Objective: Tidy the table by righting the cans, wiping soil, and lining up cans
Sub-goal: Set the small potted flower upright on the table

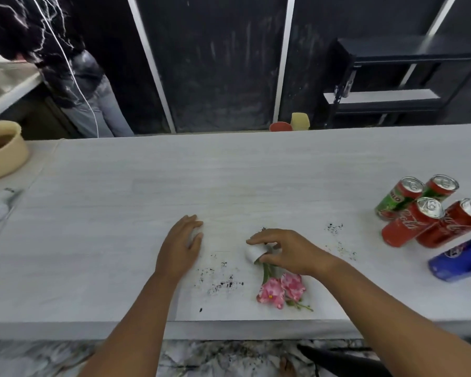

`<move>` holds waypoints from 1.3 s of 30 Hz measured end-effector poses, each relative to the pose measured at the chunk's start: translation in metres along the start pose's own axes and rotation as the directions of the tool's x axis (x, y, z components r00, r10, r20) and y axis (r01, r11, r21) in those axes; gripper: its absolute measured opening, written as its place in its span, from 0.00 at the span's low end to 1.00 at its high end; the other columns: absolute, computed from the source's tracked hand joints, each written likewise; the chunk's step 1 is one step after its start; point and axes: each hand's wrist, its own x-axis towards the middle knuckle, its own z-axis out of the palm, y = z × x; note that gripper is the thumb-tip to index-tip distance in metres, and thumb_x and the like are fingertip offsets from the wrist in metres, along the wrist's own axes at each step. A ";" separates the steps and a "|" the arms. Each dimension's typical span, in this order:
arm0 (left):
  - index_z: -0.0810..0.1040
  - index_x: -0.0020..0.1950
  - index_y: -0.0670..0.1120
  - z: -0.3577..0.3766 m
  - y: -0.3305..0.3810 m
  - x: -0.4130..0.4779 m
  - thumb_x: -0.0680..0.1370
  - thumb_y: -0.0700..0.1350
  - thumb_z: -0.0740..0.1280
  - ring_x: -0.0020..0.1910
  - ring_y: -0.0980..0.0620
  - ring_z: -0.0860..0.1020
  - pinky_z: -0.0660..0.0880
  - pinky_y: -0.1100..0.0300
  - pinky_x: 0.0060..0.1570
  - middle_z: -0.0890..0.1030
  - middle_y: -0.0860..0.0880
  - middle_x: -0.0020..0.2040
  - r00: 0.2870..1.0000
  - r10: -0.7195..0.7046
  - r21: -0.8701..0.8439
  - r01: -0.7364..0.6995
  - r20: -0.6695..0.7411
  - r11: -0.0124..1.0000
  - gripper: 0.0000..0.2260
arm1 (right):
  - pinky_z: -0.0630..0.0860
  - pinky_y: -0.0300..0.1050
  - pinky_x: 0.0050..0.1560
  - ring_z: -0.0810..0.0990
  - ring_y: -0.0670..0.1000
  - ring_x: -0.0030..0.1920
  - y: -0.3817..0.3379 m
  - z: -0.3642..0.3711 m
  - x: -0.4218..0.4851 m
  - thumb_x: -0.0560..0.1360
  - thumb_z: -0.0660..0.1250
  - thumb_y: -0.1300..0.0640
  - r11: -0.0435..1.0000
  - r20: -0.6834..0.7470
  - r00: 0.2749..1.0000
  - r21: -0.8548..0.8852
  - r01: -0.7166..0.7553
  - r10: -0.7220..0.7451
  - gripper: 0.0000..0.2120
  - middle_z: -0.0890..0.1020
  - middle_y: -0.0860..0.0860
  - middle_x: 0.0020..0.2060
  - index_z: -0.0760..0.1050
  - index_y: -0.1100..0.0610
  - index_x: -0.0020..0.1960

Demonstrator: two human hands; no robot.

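Head view takes in the long pale table (229, 172) first, the biggest thing here and the surface everything rests on. At its right end sits the cluster of cans (430, 213): two green-and-red ones behind, two red ones in front, and a blue can (458, 258) nearest the edge, which looks to be lying on its side. The red and green ones appear upright, though the wide lens leans them. Whether they are full cannot be told; either way the thin smooth walls will be slick and dent under a hard squeeze, so the person would do best to wrap the fingers around the middle of the body.

Smaller is the toppled flower pot (253, 253), white, on its side near the middle of the table, with pink blooms (282, 291) trailing toward the near edge. The right hand (288, 253) is clamped on it, thumb below and fingers (256, 240) over the top. It is probably light and rigid (the stems soft, so the pot is the part to hold). The left hand (181, 246) lies flat on the table, fingers together, gripping nothing visible.

Smallest is the soil (220, 281), dark crumbs in loose patches between the hands and again toward the cans; dry and grainy, it should wipe rather than smear
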 end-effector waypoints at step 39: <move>0.82 0.72 0.53 0.008 -0.014 0.001 0.85 0.48 0.70 0.82 0.56 0.68 0.65 0.56 0.80 0.77 0.57 0.78 0.999 0.029 0.009 -0.028 -0.041 1.000 0.15 | 0.85 0.42 0.43 0.89 0.59 0.49 0.026 -0.005 -0.023 0.76 0.80 0.62 0.825 -0.383 0.877 0.564 -0.027 0.291 0.21 0.88 0.53 0.56 0.83 0.48 0.66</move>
